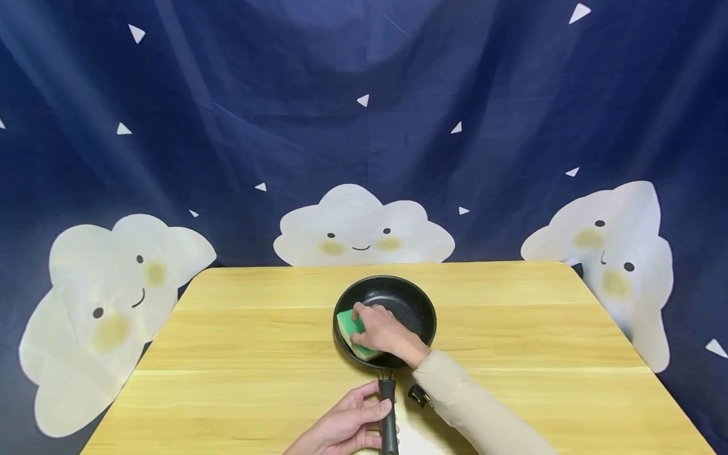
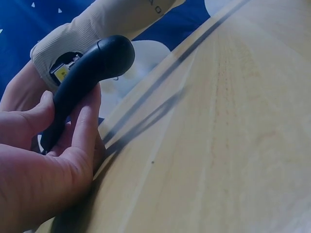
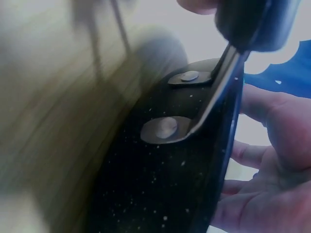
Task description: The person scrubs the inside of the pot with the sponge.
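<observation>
Left hand grips the handle, thumb over the top, other fingers wrapped under and round the far side; gap narrow, just the handle's thickness. Right hand is inside the pan, fingers and thumb bent round the sponge, pinching it at its edges. Sponge: green top, pale yellow side, sits in the left part of the pan near the wall, partly hidden by the fingers. In the right wrist view the sponge is out of sight behind the pan's wall; only parts of the right-hand fingers show past the rim.

Pan is black, round, over the middle of the table, handle pointing toward the person. Handle stands above the tabletop and casts a shadow on it in the left wrist view. Cannot tell if the pan's base touches the wood. Outer wall has light specks; metal bracket with two round rivets joins wall to handle.

Right arm: beige sleeve, small black device at the cuff, just beside the handle. Behind the table: dark blue backdrop, three smiling white clouds, scattered white triangles.
</observation>
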A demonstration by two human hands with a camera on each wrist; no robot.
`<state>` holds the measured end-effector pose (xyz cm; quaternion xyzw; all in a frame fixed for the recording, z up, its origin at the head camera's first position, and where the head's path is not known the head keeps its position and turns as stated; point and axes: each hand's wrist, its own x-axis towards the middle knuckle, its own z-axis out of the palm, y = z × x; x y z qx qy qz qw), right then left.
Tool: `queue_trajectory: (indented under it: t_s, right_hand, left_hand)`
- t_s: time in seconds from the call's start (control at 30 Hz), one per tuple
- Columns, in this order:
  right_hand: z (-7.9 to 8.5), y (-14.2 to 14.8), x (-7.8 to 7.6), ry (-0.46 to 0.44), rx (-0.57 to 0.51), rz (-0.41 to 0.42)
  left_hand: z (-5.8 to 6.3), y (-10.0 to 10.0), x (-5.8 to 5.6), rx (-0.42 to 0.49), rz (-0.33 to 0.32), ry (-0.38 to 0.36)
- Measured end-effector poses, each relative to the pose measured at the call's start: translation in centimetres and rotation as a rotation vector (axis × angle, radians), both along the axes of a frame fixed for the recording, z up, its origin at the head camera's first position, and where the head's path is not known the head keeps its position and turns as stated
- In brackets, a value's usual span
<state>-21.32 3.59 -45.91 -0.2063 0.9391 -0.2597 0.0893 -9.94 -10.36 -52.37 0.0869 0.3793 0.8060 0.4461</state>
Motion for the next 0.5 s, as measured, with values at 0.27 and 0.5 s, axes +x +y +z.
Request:
queue_trajectory:
  t_s: [0.27, 0.5]
  right_hand:
    - [0.11, -0.39, -0.62, 0.019, -0.015, -0.036]
    - [-0.07, -0.66, -1.05, 0.074, 0.008, -0.033]
  left_hand:
    - [0.37, 0.14, -0.15, -0.017, 0.005, 0.017]
    - [0.30, 0.22, 0.13, -0.031, 0.025, 0.012]
